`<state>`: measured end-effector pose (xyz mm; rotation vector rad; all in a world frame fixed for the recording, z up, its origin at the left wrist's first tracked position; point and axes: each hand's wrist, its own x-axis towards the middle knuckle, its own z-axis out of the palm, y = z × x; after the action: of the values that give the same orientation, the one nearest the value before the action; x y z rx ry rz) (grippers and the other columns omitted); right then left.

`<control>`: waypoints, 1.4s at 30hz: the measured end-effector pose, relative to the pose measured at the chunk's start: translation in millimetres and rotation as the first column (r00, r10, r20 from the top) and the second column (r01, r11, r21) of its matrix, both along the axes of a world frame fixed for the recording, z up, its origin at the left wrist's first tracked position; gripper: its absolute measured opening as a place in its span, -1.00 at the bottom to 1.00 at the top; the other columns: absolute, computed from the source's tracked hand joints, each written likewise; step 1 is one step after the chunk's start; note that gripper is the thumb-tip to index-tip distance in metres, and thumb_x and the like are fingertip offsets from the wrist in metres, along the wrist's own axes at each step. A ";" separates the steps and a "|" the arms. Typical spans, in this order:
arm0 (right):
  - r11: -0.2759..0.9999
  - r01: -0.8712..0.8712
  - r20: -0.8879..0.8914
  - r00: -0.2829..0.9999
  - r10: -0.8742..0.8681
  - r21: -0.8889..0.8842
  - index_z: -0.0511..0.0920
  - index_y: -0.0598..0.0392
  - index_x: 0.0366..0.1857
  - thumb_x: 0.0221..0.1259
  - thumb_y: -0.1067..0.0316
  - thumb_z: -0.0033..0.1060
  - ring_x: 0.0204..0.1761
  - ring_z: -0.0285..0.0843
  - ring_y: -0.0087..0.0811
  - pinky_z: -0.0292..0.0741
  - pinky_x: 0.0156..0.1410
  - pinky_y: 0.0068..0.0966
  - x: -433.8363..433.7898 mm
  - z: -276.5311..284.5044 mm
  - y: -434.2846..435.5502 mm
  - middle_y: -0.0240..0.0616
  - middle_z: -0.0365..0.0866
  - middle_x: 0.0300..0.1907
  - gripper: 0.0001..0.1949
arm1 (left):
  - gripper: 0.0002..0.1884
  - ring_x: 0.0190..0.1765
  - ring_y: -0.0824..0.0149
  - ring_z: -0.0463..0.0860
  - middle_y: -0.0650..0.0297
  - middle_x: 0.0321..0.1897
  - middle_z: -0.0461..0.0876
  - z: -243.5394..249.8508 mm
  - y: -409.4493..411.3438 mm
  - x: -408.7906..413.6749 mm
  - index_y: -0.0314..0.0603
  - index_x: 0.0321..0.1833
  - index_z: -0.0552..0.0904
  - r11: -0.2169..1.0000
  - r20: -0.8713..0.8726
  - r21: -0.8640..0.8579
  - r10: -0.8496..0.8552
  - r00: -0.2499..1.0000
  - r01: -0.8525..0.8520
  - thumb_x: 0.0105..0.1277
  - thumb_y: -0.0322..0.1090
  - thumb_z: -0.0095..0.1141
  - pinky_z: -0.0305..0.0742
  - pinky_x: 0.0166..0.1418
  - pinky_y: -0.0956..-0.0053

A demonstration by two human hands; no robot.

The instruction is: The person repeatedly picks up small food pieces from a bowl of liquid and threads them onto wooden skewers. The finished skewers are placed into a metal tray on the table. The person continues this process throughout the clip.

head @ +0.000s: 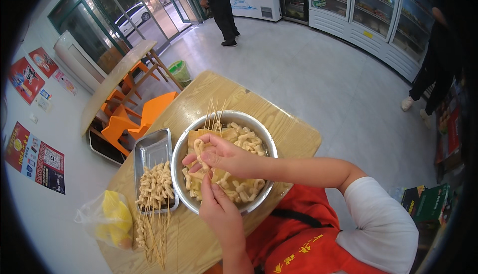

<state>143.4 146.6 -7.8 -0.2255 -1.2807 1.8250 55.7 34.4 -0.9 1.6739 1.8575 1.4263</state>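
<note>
My right hand [220,155] pinches a knotted strip of tofu skin [199,148] over a round metal basin [271,134]. Just below it, my left hand [222,208] holds a thin wooden skewer, mostly hidden by the fingers, at the lower end of the strip. The basin contains more knotted strips [249,142] in liquid, flat yellowish sheets and several upright skewers [213,115]. Left of the basin, a rectangular metal tray [153,145] bears a pile of skewered knots [156,184], their sticks reaching over its near edge.
A plastic bag with yellow contents [114,221] lies at the left edge of the wooden table [291,132]. Orange chairs [151,111] and another table [129,59] stand beyond. One person [220,9] stands near the door, another [429,65] by the refrigerated cabinets [368,16].
</note>
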 end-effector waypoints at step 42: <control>0.989 0.124 -0.054 0.990 -0.129 -0.081 0.18 0.17 0.42 0.52 0.18 -0.05 0.00 0.51 -0.56 0.44 0.13 -0.58 8.3 5.4 12.5 -0.30 0.59 -0.12 -0.48 | -0.68 -0.47 0.61 0.33 0.41 -0.53 0.40 -16.2 -35.0 -8.7 -0.42 0.16 0.52 0.976 0.322 -0.150 -0.100 0.941 0.155 0.53 -0.34 -0.16 0.20 -0.41 0.67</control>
<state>151.6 159.1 -2.4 -0.2867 -1.1307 1.7616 47.1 -0.5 -17.1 1.3678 1.6155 1.3431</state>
